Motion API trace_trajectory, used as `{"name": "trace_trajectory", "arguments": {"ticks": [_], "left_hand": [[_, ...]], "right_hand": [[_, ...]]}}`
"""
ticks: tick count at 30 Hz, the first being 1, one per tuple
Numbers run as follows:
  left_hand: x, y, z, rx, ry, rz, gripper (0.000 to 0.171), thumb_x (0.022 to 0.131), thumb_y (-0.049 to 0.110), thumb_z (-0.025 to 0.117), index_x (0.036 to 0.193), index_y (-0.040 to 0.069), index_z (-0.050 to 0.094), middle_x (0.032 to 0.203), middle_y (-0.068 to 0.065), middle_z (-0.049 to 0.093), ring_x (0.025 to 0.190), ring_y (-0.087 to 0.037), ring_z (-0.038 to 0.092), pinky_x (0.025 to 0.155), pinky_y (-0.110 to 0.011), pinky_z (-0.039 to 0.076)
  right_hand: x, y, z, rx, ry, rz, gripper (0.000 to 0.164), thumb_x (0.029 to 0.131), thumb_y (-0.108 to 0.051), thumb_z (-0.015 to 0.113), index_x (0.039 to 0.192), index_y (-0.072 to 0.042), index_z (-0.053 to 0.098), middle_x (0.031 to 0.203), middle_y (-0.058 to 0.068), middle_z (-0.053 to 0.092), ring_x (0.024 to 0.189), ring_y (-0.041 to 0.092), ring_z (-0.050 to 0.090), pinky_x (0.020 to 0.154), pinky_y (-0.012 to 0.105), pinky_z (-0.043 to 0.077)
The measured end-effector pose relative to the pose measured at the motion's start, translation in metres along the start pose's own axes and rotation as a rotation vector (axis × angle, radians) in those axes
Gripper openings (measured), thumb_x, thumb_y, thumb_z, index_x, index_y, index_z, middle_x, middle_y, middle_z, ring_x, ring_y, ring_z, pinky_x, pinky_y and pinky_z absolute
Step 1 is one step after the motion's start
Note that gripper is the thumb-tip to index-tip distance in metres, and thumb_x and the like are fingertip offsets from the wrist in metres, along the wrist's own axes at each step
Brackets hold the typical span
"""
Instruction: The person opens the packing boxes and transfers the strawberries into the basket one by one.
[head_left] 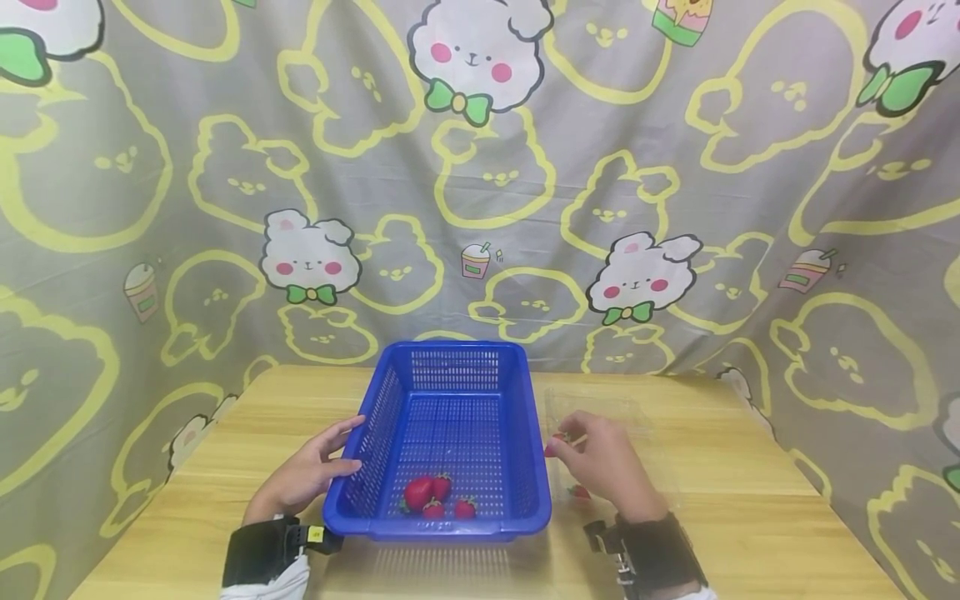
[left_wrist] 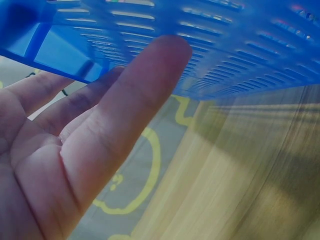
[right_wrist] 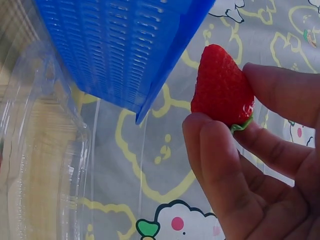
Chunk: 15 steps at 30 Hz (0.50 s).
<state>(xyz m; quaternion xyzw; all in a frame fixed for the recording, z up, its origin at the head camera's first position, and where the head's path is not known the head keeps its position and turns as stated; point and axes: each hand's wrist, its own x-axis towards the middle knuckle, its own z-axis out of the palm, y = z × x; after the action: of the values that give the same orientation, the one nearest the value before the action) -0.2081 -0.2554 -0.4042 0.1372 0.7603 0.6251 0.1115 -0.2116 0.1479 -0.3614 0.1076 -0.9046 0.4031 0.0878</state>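
My right hand [head_left: 603, 457] pinches a red strawberry [right_wrist: 222, 87] between thumb and fingers, its green leaves toward the palm. This strawberry is just right of a blue plastic basket [head_left: 531, 450] with slotted walls. My left hand [head_left: 303, 473] touches the basket's left side with extended fingers; in the left wrist view the thumb [left_wrist: 150, 75] lies straight along the slotted wall. Several strawberries [head_left: 418, 493] lie inside the basket at its near end. Under my right hand is a clear plastic box [right_wrist: 75, 150], with a strawberry [head_left: 580, 492] at its near part.
The wooden table [head_left: 750, 483] carries the basket and the clear box. Behind and on both sides hangs a grey cloth [head_left: 517, 192] with yellow outlines and white cartoon animals. Dark straps [head_left: 262, 552] sit on both wrists.
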Motion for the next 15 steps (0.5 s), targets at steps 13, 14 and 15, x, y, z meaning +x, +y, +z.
{"name": "trace_trajectory", "arguments": {"ticks": [13,14,15], "left_hand": [[0.001,0.0004,-0.0004,0.018,0.0,-0.008,0.069,0.094,0.006,0.056,0.149,0.001,0.015,0.147,-0.04,0.016,0.122,-0.056,0.039,0.089,-0.06,0.049],[0.0011,0.0002,-0.0004,0.017,0.0,-0.008,0.069,0.094,0.006,0.056,0.149,0.001,0.014,0.147,-0.04,0.016,0.122,-0.056,0.039,0.089,-0.06,0.049],[0.0014,0.0,-0.0004,0.015,-0.001,-0.007,0.069,0.094,0.006,0.055,0.149,0.001,0.014,0.147,-0.04,0.016,0.122,-0.056,0.039,0.089,-0.06,0.049]], "right_hand": [[0.0004,-0.0035,0.0029,-0.012,-0.006,0.005,0.011,0.083,-0.017,0.072,0.089,-0.011,0.065,0.083,0.004,0.071,0.067,0.013,0.066,0.051,0.028,0.053],[0.0006,-0.0038,0.003,-0.017,-0.006,0.002,0.011,0.083,-0.017,0.072,0.089,-0.011,0.065,0.084,0.004,0.071,0.068,0.013,0.066,0.052,0.027,0.054],[0.0007,-0.0042,0.0031,-0.02,-0.008,0.0,0.011,0.083,-0.018,0.072,0.09,-0.011,0.066,0.085,0.004,0.071,0.069,0.013,0.066,0.053,0.027,0.054]]}}
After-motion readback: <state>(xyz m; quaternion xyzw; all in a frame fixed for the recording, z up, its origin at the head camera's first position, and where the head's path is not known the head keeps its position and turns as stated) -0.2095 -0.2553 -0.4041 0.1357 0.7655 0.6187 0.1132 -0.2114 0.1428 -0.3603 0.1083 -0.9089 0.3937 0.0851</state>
